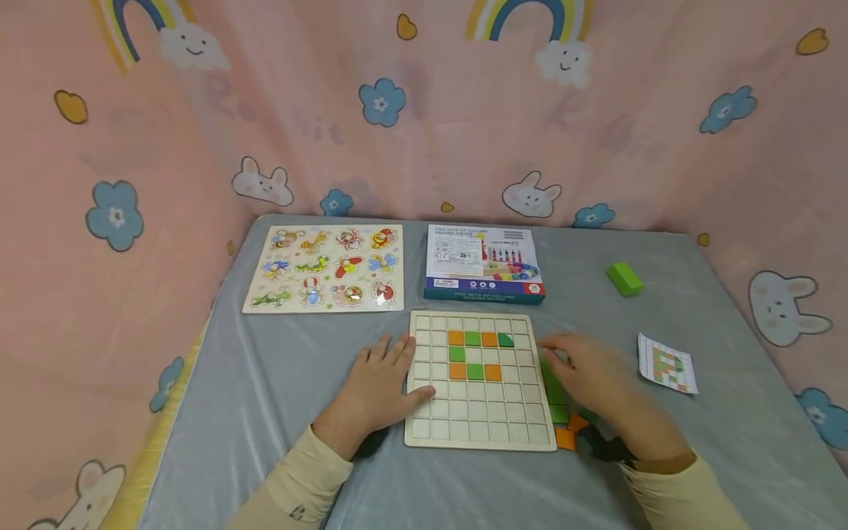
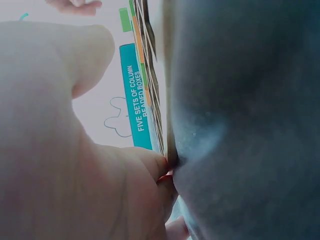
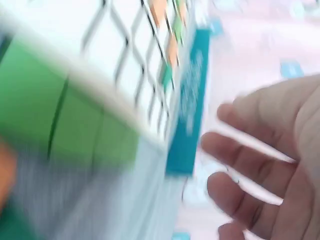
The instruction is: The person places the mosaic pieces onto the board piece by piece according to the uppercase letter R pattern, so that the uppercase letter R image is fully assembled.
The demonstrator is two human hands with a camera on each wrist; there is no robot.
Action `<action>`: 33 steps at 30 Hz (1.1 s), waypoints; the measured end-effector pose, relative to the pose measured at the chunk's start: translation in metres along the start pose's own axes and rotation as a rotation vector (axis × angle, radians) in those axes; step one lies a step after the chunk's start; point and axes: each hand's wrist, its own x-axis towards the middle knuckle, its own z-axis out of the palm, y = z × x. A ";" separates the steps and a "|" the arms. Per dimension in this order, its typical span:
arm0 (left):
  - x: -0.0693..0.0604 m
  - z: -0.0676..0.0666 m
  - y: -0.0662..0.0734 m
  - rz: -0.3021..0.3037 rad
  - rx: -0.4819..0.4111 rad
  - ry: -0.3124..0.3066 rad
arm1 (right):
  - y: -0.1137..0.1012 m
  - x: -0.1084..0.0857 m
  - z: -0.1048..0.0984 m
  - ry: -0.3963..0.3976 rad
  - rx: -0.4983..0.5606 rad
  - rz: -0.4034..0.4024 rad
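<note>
The wooden grid board lies on the table with orange, light green and dark green tiles in some cells. My left hand rests on the board's left edge, thumb and fingers spread. In the left wrist view the left hand touches the board's side. My right hand, blurred, hovers beside the right edge over loose green tiles. In the right wrist view the right hand has its fingers apart and holds nothing visible; green tiles lie along the board.
Orange tiles lie by the board's lower right corner. A pattern card and a green block are at the right. Behind the board are a box and an insect puzzle.
</note>
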 end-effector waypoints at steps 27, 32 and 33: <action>-0.001 0.004 -0.001 0.005 0.016 0.008 | 0.041 -0.053 -0.007 -0.161 -0.050 0.109; 0.001 0.005 0.000 0.006 0.019 0.010 | 0.024 -0.043 -0.009 -0.050 0.105 0.020; 0.001 0.005 0.000 0.006 0.019 0.011 | 0.020 -0.040 -0.009 -0.034 0.141 -0.005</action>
